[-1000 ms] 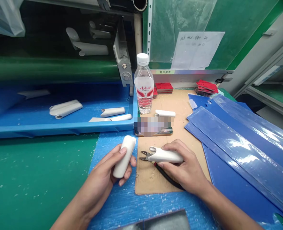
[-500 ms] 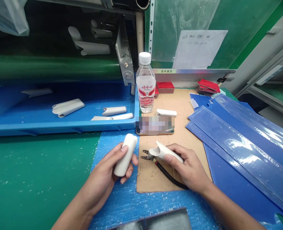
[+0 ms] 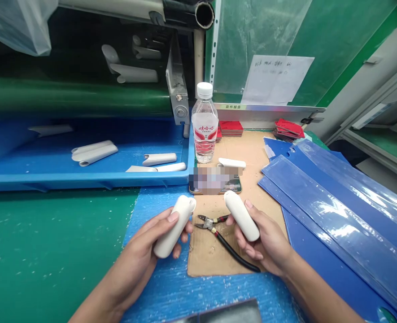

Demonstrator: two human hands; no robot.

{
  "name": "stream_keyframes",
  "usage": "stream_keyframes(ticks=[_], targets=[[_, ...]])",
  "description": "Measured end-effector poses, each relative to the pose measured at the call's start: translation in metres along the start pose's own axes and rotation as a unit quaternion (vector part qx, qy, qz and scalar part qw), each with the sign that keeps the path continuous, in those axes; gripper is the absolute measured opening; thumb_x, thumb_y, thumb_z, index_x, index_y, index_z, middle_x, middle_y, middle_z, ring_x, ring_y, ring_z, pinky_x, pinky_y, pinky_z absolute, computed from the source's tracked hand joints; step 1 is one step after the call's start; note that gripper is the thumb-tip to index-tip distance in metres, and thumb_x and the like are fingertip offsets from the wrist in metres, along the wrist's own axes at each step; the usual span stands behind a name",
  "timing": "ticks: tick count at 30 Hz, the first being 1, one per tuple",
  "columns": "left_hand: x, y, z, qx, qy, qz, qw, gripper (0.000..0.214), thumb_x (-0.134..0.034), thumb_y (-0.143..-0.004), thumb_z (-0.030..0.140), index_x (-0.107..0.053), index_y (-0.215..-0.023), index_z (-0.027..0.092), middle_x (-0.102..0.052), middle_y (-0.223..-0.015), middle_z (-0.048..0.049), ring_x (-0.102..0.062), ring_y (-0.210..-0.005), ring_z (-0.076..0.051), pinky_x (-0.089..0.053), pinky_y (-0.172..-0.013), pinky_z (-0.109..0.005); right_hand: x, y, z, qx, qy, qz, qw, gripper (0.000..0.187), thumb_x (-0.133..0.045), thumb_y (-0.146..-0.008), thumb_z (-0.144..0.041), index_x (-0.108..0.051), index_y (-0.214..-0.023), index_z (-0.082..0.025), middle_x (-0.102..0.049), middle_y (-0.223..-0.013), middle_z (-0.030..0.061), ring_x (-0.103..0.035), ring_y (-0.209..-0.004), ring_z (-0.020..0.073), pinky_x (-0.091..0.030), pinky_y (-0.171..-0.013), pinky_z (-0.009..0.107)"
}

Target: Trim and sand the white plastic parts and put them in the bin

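Note:
My left hand (image 3: 161, 235) is closed around a white plastic shell (image 3: 175, 226), a rounded tube-like part held tilted over the blue bench covering. A second white plastic shell (image 3: 242, 216) of similar shape is gripped in my right hand (image 3: 263, 235), its smooth closed side facing up. Beneath and beside the right hand, black-handled cutting pliers (image 3: 223, 237) lie with jaws apart on a sheet of brown cardboard (image 3: 201, 262). Another white shell (image 3: 232, 163) rests on the cardboard behind a phone (image 3: 233, 186), whose screen is blurred out.
A blue tray (image 3: 84, 181) at left holds several white shells, under a green conveyor roller (image 3: 77, 96). A water bottle (image 3: 205, 125) stands by the tray's corner. Red stacked pieces (image 3: 231, 128) sit behind. Blue sheets with clear sleeves (image 3: 333, 215) cover the right side.
My right hand has turned its shell over, from hollow end showing to smooth side up, and tilted it more upright. More of the pliers now shows. The left hand keeps its shell.

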State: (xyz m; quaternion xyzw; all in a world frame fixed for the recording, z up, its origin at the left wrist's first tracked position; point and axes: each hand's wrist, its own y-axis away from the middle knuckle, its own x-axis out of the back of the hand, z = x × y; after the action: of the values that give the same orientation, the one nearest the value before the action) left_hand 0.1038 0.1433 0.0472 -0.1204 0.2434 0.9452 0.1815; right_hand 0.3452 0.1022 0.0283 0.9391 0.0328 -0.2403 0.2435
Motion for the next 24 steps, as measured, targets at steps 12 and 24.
stream_keyframes(ticks=[12, 24], targets=[[-0.019, 0.013, -0.008, -0.107, -0.175, -0.246, 0.947, 0.049, -0.06, -0.091, 0.057, -0.067, -0.127, 0.025, -0.066, -0.123, -0.0093, -0.055, -0.118, -0.032, -0.041, -0.105, -0.046, -0.015, 0.014, 0.019, 0.013, 0.249, -0.148, 0.957, 0.065, -0.036, -0.102, -0.066, -0.066, -0.079, -0.012, -0.055, -0.048, -0.0013, -0.04, -0.032, 0.0058, -0.029, -0.033, 0.014], [0.047, 0.175, -0.071, -0.086, -0.349, 0.151, 0.921, 0.056, -0.059, -0.082, 0.071, -0.067, -0.128, 0.039, -0.054, -0.15, 0.0013, -0.028, -0.149, -0.038, -0.027, -0.12, -0.053, -0.005, 0.025, 0.027, 0.058, 0.38, -0.123, 0.915, 0.051, -0.05, -0.097, -0.064, -0.07, -0.114, -0.02, -0.07, -0.084, 0.0072, -0.062, -0.054, 0.0152, -0.043, -0.039, 0.023]])
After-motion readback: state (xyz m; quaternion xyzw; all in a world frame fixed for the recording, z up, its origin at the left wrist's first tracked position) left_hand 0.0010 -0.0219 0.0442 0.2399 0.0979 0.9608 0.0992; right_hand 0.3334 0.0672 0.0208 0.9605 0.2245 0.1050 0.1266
